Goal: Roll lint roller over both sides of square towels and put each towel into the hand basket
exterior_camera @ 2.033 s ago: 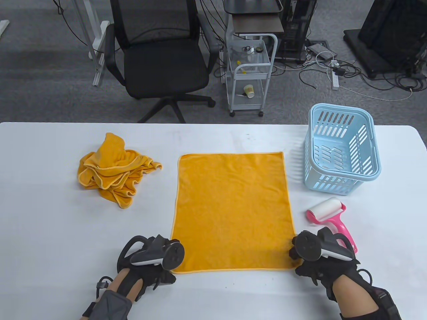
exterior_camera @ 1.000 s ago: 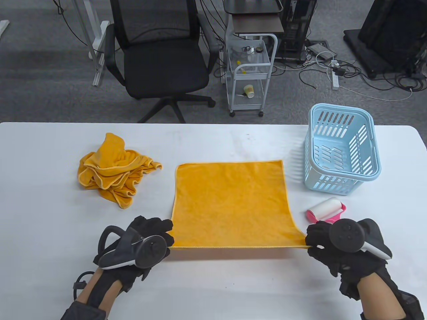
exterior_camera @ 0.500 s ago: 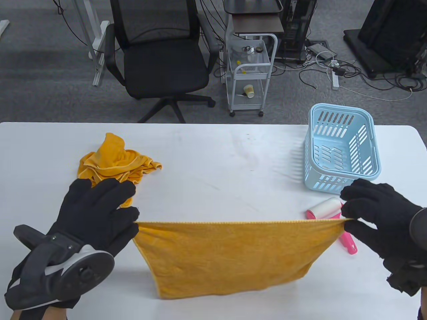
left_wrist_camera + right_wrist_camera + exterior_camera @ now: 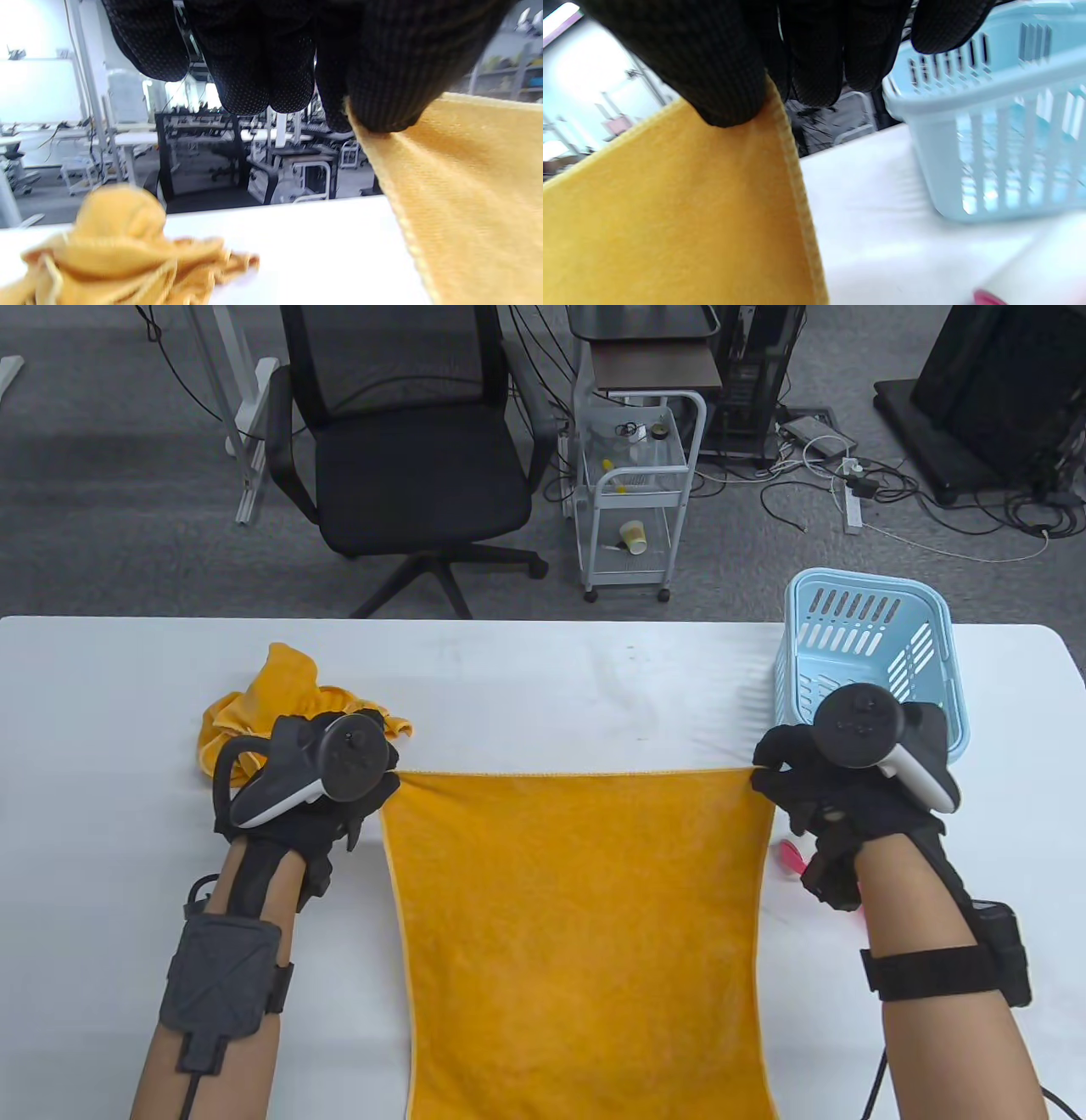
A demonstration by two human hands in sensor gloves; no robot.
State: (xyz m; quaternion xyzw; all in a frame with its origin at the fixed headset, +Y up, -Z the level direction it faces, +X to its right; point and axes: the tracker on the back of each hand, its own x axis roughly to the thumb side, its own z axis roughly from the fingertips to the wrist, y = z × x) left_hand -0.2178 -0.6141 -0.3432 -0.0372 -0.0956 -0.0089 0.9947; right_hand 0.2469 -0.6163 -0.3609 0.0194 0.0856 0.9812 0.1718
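An orange square towel (image 4: pixel 585 933) hangs stretched between both hands, its lower part running off the bottom of the table view. My left hand (image 4: pixel 356 802) pinches its upper left corner (image 4: pixel 369 131). My right hand (image 4: pixel 785 785) pinches the upper right corner (image 4: pixel 763 114). The light blue hand basket (image 4: pixel 874 645) stands just behind my right hand, and nothing shows inside it. Only a pink bit of the lint roller (image 4: pixel 793 857) shows beside my right wrist; its white roll (image 4: pixel 1043 267) appears blurred in the right wrist view.
A crumpled pile of orange towels (image 4: pixel 254 704) lies on the white table (image 4: pixel 551 687) behind my left hand, also in the left wrist view (image 4: pixel 118 250). Beyond the table's far edge stand a black office chair (image 4: pixel 399 458) and a white cart (image 4: pixel 636 500).
Both hands picked the flat towel up by its near corners, lifted it off the table and carried that edge away from me; it now hangs spread between them, hiding most of the lint roller.
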